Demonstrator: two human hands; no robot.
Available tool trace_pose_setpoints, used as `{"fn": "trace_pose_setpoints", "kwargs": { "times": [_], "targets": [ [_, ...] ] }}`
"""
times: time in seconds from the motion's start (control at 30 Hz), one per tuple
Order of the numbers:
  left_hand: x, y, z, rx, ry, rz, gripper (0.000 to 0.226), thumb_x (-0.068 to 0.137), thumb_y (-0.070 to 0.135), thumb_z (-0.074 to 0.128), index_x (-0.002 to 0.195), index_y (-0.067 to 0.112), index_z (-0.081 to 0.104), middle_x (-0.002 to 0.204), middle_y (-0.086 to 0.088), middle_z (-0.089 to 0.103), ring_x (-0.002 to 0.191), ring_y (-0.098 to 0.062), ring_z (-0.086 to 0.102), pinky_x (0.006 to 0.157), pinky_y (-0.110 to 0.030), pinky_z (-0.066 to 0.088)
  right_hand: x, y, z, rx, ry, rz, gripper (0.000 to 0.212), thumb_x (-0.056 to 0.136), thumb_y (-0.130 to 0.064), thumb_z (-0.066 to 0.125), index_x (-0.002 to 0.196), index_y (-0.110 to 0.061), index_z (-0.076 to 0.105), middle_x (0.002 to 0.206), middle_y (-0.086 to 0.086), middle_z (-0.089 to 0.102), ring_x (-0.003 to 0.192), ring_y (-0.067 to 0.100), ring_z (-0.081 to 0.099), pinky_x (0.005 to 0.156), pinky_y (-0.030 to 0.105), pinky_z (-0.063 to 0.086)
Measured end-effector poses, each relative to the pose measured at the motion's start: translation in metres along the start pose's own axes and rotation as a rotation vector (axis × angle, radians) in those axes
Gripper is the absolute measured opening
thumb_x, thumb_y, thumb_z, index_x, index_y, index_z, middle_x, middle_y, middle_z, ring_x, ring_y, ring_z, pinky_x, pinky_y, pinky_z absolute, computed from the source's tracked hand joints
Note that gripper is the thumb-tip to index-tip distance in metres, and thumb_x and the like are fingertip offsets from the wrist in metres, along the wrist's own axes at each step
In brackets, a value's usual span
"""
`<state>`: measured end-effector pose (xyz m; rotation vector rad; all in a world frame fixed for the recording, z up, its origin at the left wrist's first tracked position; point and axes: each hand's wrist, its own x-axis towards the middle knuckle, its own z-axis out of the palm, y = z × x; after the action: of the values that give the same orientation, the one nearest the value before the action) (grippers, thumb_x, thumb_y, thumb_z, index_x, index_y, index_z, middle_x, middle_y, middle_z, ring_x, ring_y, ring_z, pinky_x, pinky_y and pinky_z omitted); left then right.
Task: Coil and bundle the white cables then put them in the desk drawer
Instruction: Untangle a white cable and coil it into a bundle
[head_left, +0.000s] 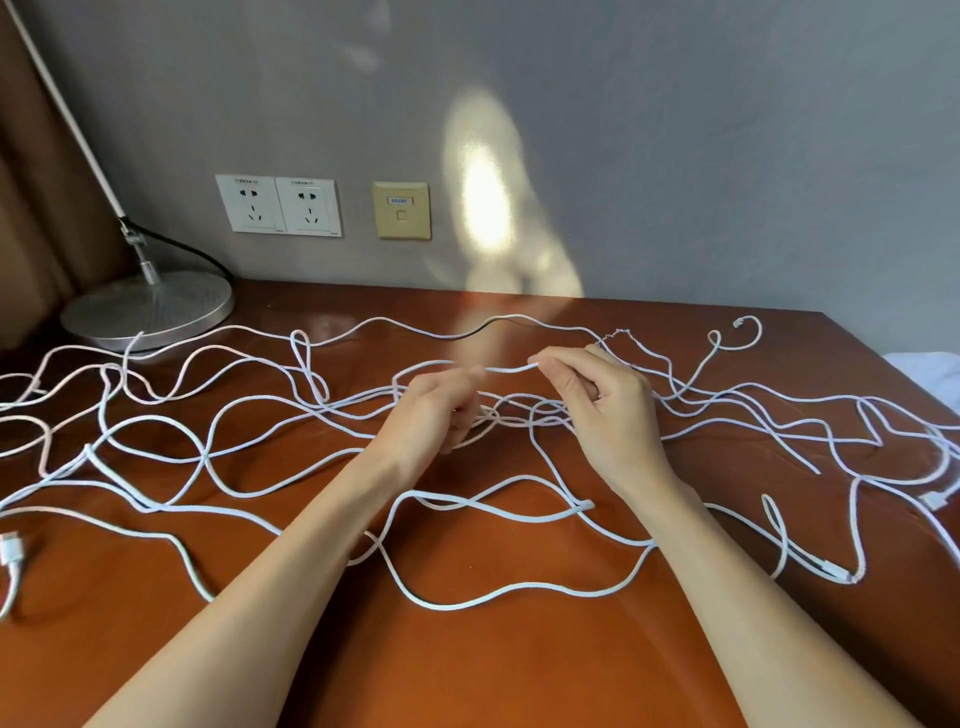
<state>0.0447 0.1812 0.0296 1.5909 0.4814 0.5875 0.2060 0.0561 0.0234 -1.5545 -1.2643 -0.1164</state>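
Nearest me, the brown table (519, 665) is strewn edge to edge with the white cables (511, 590), loose and crossing each other, none coiled yet. A plug (10, 551) lies by the near left edge. Over the middle, the left hand (436, 410) and right hand (597, 405) sit close together, each pinching one short stretch (506, 369) lifted off the tangle. I'd trace that strand to its end and draw it gently clear of the crossings before looping, since tugging would likely tighten knots. A lamp base (148, 312) stands at the far left corner. No drawer in sight.
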Motion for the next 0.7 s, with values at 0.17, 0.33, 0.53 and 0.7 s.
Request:
{"fn": "trace_pose_setpoints", "kwargs": {
  "times": [0.17,0.33,0.53,0.7],
  "targets": [
    [0.002,0.001,-0.002,-0.443,-0.029,-0.120,0.047,0.104,0.034,0.045,0.060,0.024,0.034,0.060,0.004,0.017,0.054,-0.013,0.009,0.050,-0.029,0.007,0.000,0.004,0.000,-0.063,-0.090,0.065,0.026,0.100,-0.037,0.064,0.123,-0.026,0.073,0.112,-0.021,0.072,0.106,-0.003,0.067,0.084,0.011,0.052],
    [0.003,0.004,-0.013,-0.860,-0.029,-0.070,0.034,0.103,0.032,0.042,0.073,0.019,0.051,0.050,0.007,0.017,0.051,-0.011,0.006,0.048,-0.026,0.008,-0.001,0.009,0.001,-0.084,-0.161,0.083,0.026,0.105,-0.038,0.054,0.122,-0.022,0.067,0.085,-0.009,0.068,0.078,0.009,0.063,0.063,0.018,0.045],
    [0.004,0.003,-0.020,-1.124,0.011,-0.048,0.039,0.109,0.027,0.036,0.083,0.013,0.061,0.042,0.007,0.028,0.042,-0.009,0.020,0.046,-0.022,0.017,-0.003,0.009,0.000,-0.053,-0.174,0.126,0.007,0.105,-0.031,0.056,0.111,-0.028,0.059,0.081,-0.011,0.064,0.084,0.008,0.066,0.070,0.024,0.054],
    [0.000,0.006,-0.015,-1.239,-0.012,-0.104,0.045,0.106,0.032,0.040,0.113,0.003,0.075,0.040,0.005,0.028,0.040,-0.013,0.019,0.047,-0.022,0.018,-0.003,0.014,0.003,-0.142,-0.187,0.070,0.013,0.104,-0.031,0.057,0.113,-0.033,0.066,0.102,-0.021,0.066,0.102,0.009,0.061,0.083,0.033,0.057]
  ]
}}
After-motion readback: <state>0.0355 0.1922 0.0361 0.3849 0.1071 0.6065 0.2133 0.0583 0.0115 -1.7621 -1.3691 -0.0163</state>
